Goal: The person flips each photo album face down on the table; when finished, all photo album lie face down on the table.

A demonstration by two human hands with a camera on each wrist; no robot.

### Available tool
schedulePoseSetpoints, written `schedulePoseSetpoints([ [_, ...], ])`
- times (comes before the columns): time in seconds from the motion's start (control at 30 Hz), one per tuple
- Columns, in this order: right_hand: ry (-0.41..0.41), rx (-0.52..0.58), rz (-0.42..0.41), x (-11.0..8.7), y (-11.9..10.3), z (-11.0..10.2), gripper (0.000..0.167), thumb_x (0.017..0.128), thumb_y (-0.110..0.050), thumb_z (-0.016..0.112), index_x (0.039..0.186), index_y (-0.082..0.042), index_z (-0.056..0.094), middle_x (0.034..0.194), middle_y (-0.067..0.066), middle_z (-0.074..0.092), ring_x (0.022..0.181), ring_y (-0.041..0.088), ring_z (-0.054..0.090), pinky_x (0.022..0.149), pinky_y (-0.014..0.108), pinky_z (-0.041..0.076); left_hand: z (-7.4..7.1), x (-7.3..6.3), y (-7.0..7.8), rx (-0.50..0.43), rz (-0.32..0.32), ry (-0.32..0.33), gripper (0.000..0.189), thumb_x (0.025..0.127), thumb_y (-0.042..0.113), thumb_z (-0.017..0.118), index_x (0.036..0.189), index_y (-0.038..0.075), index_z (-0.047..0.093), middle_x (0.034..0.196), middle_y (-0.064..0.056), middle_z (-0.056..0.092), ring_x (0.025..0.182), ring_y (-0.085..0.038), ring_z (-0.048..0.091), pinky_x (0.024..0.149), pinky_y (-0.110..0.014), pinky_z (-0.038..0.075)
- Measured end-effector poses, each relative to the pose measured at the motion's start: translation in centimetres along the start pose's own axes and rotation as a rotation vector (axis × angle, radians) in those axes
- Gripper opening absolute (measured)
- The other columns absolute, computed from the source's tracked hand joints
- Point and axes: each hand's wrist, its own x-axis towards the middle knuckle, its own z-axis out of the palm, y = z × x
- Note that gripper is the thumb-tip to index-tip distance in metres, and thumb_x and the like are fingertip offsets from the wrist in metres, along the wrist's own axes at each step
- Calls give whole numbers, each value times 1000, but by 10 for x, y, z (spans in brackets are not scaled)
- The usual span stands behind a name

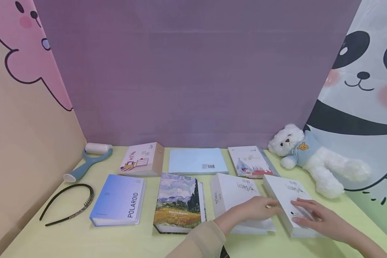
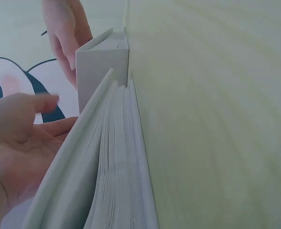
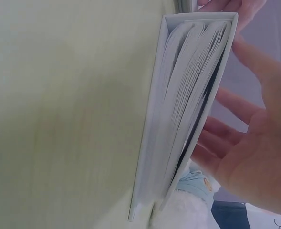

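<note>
Two thick white albums lie at the front right of the table. My left hand [image 1: 258, 208] reaches across the left white album [image 1: 232, 186], its fingertips close to the spine of the right white album [image 1: 280, 204]. Whether they touch that spine, I cannot tell. My right hand [image 1: 322, 218] is over the right white album, fingers spread and touching its cover. In the right wrist view, that album's page edges [image 3: 192, 71] face the camera, with the fingers against the cover. Neither hand grips anything. In the left wrist view, the left album's page block [image 2: 114, 157] lies beside the left palm.
A painting-covered photo album [image 1: 177, 204] and a blue Polaroid album [image 1: 119, 200] lie to the left. Behind lie a pink album [image 1: 140, 159], a light-blue book [image 1: 196, 159] and a tent-picture album [image 1: 251, 161]. A headband [image 1: 90, 197], blue-handled roller [image 1: 87, 161] and teddy bear [image 1: 309, 150] flank them.
</note>
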Motion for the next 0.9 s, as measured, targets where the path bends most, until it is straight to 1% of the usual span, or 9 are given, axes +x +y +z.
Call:
schedulePoseSetpoints([
  [0.13, 19, 3, -39, -3, 0, 2, 52, 84, -33, 69, 130, -15, 56, 134, 22, 49, 105, -31, 20, 76, 13, 41, 2, 2, 0, 53, -15, 20, 38, 100, 35, 41, 134, 25, 53, 133, 16, 53, 125, 1, 46, 101, -15, 37],
  [0.2, 20, 2, -71, -5, 1, 3, 56, 81, -32, 72, 132, -17, 54, 135, 22, 48, 106, -32, 16, 77, 12, 38, 3, 2, 2, 51, -33, 18, 37, 100, 34, 42, 133, 25, 54, 133, 15, 54, 120, 2, 49, 98, -15, 39],
  [0.3, 29, -3, -117, -7, 3, 4, 62, 77, -32, 77, 133, -22, 53, 137, 10, 48, 109, -32, 16, 78, 10, 38, 4, 3, 5, 51, -51, 16, 36, 99, 34, 44, 131, 25, 56, 131, 15, 55, 106, 3, 54, 89, -14, 43],
  [0.43, 143, -45, -233, -7, 3, 9, 65, 66, -29, 84, 126, -20, 60, 130, -7, 51, 112, -30, 20, 81, 2, 31, 5, 5, 6, 37, -64, 16, 35, 98, 33, 45, 130, 25, 57, 125, 15, 60, 77, -1, 54, 68, -14, 42],
  [0.5, 209, -76, -297, -5, 1, 12, 65, 61, -26, 87, 121, -15, 64, 122, -1, 57, 111, -25, 28, 80, -2, 27, 4, 5, 6, 27, -66, 11, 35, 98, 33, 46, 131, 26, 57, 120, 15, 62, 66, -5, 50, 60, -16, 40],
  [0.53, 228, -89, -307, -5, 0, 13, 65, 60, -26, 87, 119, -14, 65, 118, -1, 57, 109, -22, 33, 79, -2, 27, 4, 5, 6, 22, -66, 9, 35, 98, 33, 46, 131, 26, 57, 119, 15, 62, 63, -6, 49, 58, -17, 39],
  [0.6, 256, -114, -317, -4, -4, 14, 63, 58, -27, 88, 116, -12, 68, 110, 5, 57, 101, -17, 39, 76, -1, 29, 4, 5, 6, 25, -61, 7, 35, 98, 34, 47, 130, 26, 57, 117, 15, 63, 65, -5, 49, 58, -16, 39],
  [0.77, 306, -181, -322, -5, -10, 12, 59, 54, -31, 89, 107, -13, 71, 102, 5, 61, 90, -4, 52, 72, -1, 31, 4, 6, 4, 16, -55, 2, 35, 97, 35, 49, 129, 28, 58, 120, 17, 61, 79, -1, 51, 66, -14, 40],
  [0.9, 339, -176, -324, -6, -11, 10, 56, 52, -30, 90, 102, -13, 71, 99, 5, 65, 88, -6, 54, 70, 1, 35, 3, 5, 2, -21, -52, -5, 35, 96, 35, 49, 129, 27, 58, 125, 16, 59, 81, 0, 50, 69, -13, 41],
])
